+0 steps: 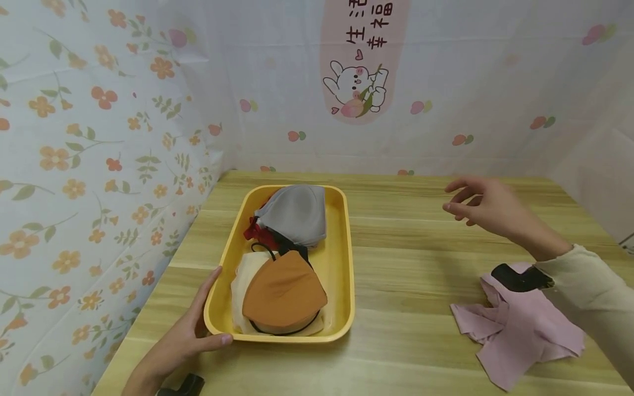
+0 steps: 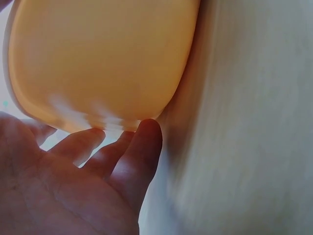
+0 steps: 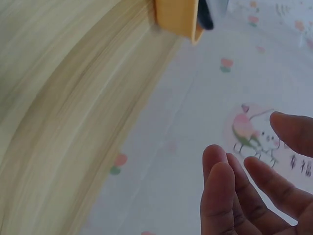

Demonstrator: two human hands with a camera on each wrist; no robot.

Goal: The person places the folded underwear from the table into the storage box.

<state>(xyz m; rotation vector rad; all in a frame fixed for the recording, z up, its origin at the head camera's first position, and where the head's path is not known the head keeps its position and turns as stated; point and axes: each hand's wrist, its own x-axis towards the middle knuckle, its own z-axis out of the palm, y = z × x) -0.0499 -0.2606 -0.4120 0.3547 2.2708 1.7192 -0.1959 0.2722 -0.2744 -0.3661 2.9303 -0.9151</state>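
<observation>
My left hand rests against the near left corner of a yellow tray, thumb along its front rim and fingers on its left side. In the left wrist view, the fingertips touch the tray's outer wall, while the palm stays off it. Inside the tray, a grey moulded cloth piece lies over something red at the back. An orange cup-shaped cloth piece with black edging covers a cream cloth in front. My right hand hovers above the table, holding nothing, its fingers loosely bent.
A crumpled pink cloth lies on the wooden table at the right, under my right forearm. Floral fabric hangs along the left, and a pale printed curtain hangs behind the table.
</observation>
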